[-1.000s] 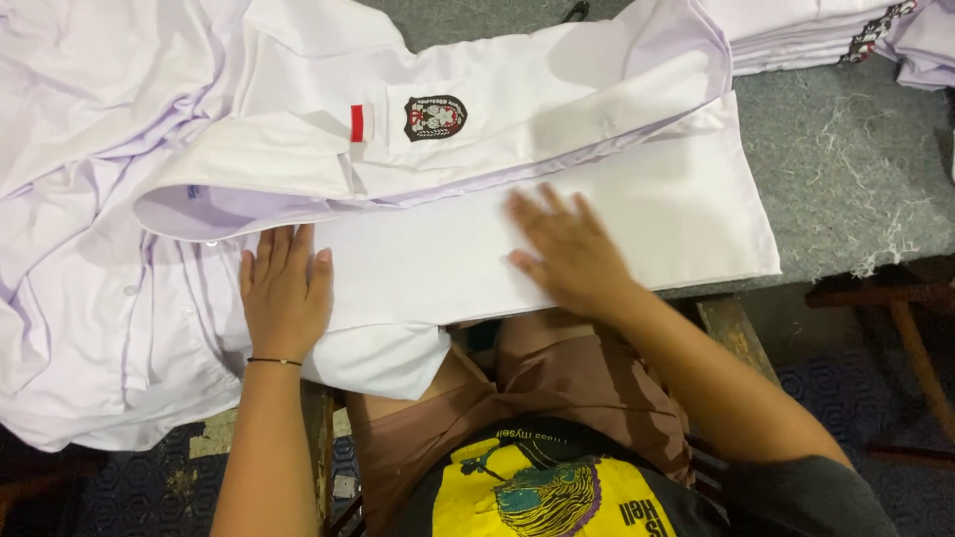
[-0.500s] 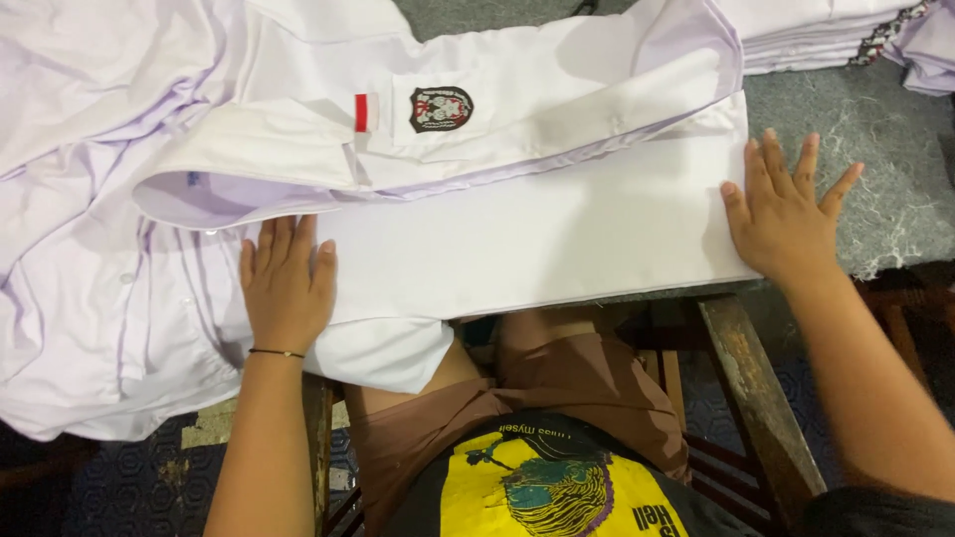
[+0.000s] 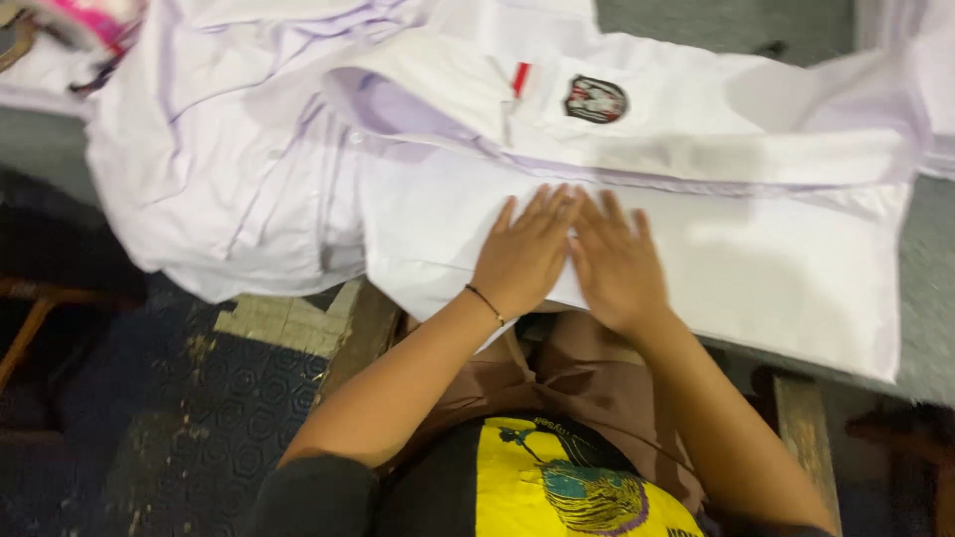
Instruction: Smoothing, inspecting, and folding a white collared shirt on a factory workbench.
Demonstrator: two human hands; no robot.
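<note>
On folded white shirt (image 3: 756,268), lying crosswise, both hands rest flat.

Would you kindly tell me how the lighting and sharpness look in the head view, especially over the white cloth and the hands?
Head view: the folded white shirt is brightly lit and nearly washed out; the left hand and right hand look slightly soft, with blurred fingertips; the badge is too blurred to make out; the floor at lower left lies in deep shadow.
</note>
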